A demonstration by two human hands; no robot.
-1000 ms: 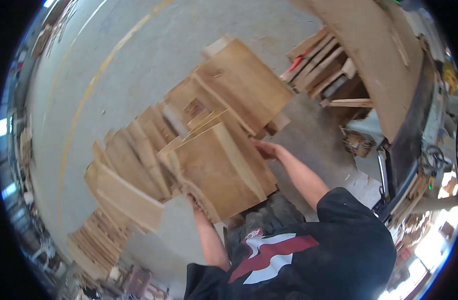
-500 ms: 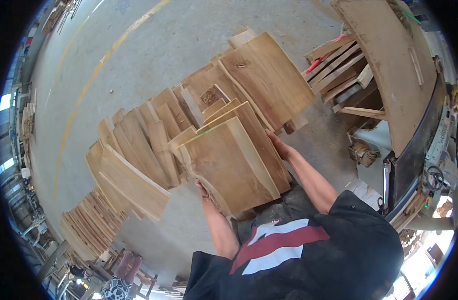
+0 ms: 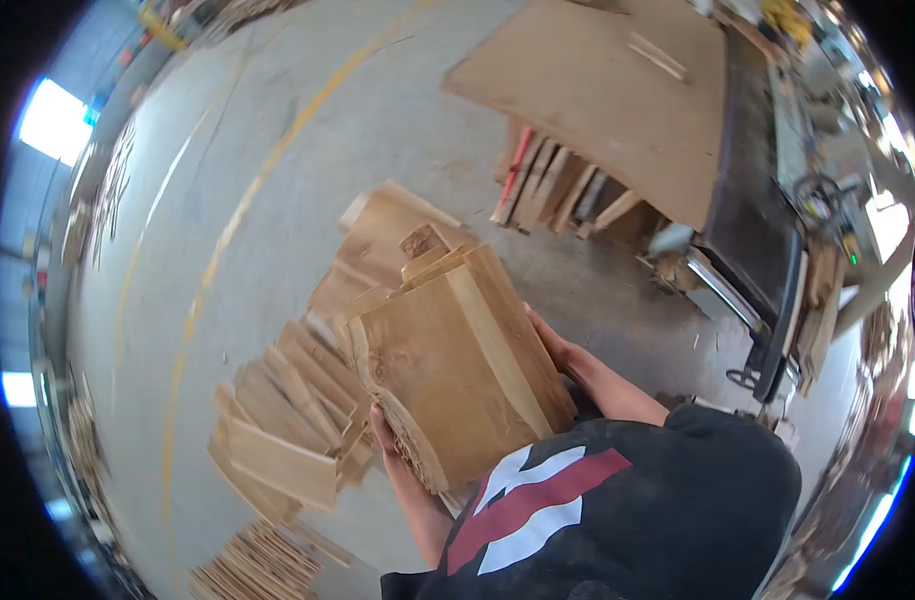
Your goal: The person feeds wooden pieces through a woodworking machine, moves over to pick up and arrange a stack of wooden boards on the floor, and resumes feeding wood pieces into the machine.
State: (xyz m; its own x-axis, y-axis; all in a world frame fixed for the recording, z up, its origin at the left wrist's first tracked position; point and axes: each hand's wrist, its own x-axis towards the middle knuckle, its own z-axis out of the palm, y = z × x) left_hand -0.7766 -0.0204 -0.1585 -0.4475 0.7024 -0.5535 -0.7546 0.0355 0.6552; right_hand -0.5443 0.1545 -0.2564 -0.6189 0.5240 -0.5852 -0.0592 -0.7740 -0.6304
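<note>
Between my hands is a stack of wooden boards, held up against the front of my body. Its top board has a wavy bark edge on the left and a pale stripe on the right. My left hand grips the bark-edged side, with its fingers partly hidden under the stack. My right hand clasps the opposite side, its fingertips hidden by the boards. Beyond the stack, loose boards lie overlapping on the floor, along with a wide board farther out.
A machine table with a large brown panel stands at the right, with wood offcuts beneath it. A handwheel sits on the machine beside it. Thin strips are stacked at the lower left. A yellow line crosses the concrete floor.
My view has swung to the right, bringing the machine table nearer the middle. The held stack has come away from the floor boards and closer to my body, still in both hands.
</note>
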